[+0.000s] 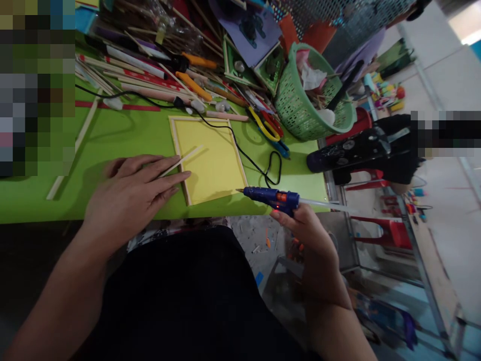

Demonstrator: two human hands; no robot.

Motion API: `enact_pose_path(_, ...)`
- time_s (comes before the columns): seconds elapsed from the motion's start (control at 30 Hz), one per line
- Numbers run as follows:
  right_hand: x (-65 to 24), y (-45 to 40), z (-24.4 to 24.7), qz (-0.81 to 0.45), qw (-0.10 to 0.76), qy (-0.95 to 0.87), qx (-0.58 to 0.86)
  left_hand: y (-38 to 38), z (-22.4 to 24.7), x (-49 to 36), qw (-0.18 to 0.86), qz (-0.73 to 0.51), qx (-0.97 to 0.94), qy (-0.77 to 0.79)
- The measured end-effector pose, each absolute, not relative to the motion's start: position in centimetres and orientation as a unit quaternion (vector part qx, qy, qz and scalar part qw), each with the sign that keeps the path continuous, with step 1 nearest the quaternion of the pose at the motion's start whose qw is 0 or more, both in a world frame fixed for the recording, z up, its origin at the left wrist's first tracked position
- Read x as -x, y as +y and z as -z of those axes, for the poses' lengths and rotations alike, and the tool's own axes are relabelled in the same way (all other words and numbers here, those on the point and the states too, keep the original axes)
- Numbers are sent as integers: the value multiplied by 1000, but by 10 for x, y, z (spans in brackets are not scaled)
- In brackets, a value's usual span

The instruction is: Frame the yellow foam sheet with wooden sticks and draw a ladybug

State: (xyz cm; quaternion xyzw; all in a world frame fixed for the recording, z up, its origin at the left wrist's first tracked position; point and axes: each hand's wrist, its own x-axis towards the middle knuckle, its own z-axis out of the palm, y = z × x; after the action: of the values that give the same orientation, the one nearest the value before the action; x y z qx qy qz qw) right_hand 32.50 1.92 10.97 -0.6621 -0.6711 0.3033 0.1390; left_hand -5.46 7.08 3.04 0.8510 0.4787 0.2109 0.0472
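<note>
A yellow sheet (pixel 214 160) lies on the green table, pale wooden sticks lining its left, top and right sides. My left hand (pixel 139 183) rests at the sheet's left edge, fingertips reaching onto it. Between its fingers it holds a thin wooden stick (pixel 191 153) that slants up over the sheet. In my right hand (pixel 306 225) is a blue hot glue gun (pixel 272 196) with a small red light lit and a long clear glue stick (pixel 326 204) out of its back. The gun's nozzle points left, close to the sheet's lower right corner. The glue gun's handle is mostly hidden by my fingers.
A black cord (pixel 229 129) crosses the sheet's top right part. Yellow-handled scissors (pixel 265 125), orange-handled tools and many sticks (pixel 146 90) crowd the back. A green basket (pixel 296 108) stands back right, near a person's dark sleeve. One long stick (pixel 73 150) lies at left.
</note>
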Motion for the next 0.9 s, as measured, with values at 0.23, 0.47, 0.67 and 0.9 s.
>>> enact_pose_path(0.23,-324,19,-111,-297,132,-674,663,70,-36,53,70,-187,-846,494)
enact_pose_path(0.47,-320,23,-114,-298,134,-676,661,69,-37,53,87,-195,-841,498)
enact_pose_path(0.67,-316,23,-113,-296,136,-686,650,68,-37,53,73,-193,-846,492)
enact_pose_path(0.9,-313,23,-106,-327,135,-696,625,69,-37,53,72,-192,-846,493)
